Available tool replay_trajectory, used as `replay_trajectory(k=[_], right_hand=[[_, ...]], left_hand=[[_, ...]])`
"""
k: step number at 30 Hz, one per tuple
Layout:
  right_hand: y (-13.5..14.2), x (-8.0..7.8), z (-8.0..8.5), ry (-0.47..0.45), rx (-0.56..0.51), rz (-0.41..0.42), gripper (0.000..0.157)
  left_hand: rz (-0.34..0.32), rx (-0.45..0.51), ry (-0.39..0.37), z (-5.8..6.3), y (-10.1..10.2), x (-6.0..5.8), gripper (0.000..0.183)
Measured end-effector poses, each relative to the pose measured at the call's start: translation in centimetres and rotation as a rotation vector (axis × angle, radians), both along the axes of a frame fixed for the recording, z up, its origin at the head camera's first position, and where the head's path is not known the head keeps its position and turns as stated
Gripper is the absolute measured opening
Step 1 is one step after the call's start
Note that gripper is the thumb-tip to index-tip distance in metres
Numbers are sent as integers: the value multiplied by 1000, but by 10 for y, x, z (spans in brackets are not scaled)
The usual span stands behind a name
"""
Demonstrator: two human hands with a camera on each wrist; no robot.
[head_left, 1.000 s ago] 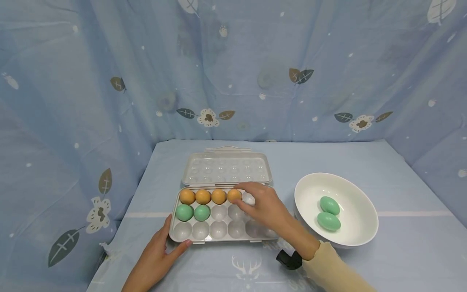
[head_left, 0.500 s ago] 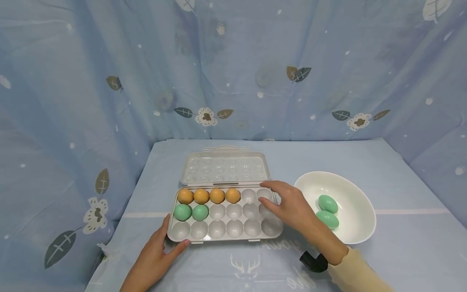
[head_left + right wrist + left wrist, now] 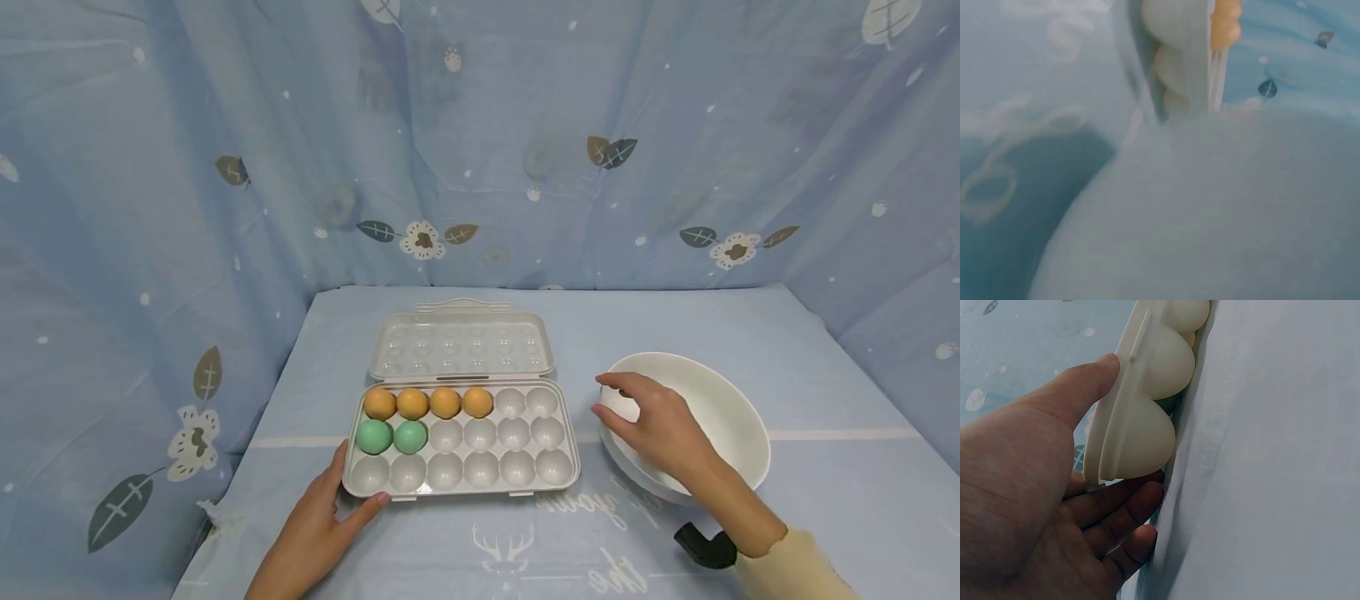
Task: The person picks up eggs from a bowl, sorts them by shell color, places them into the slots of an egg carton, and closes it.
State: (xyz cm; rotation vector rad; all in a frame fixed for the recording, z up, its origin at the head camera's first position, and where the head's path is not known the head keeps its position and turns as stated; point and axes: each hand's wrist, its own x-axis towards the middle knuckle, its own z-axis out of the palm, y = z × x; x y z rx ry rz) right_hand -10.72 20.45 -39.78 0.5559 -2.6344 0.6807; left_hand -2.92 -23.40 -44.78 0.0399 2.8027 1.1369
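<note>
Judging by fill, egg tray (image 3: pixel 462 453) about one-third loaded: four orange eggs (image 3: pixel 445 403) in back row, two green eggs (image 3: pixel 410 437) in middle row. Twelve cups (image 3: pixel 480 471) unfilled, including whole front row. Lid (image 3: pixel 463 346) folded open behind. Left hand (image 3: pixel 315 521) grips near-left corner. Right hand (image 3: pixel 663 425) over white bowl (image 3: pixel 738 425), thumb and fingers parted, nothing visibly held. It blocks bowl bottom; can't tell what's left there.

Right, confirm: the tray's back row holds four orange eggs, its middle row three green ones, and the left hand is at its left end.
Not quite: the head view shows two green eggs in the middle row, not three. The tray holds four orange eggs in its back row, with the left hand at its left end.
</note>
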Motion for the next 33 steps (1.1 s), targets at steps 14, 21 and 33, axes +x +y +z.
replay_trajectory(k=[14, 21, 33], right_hand=[[50, 8, 0, -96, 122, -128, 40], [72, 12, 2, -144, 148, -159, 39], [76, 7, -6, -245, 177, -158, 36]], left_hand=[[8, -15, -19, -1, -1, -1, 114], [9, -14, -51, 0, -1, -1, 116], [7, -11, -53, -1, -2, -1, 117]])
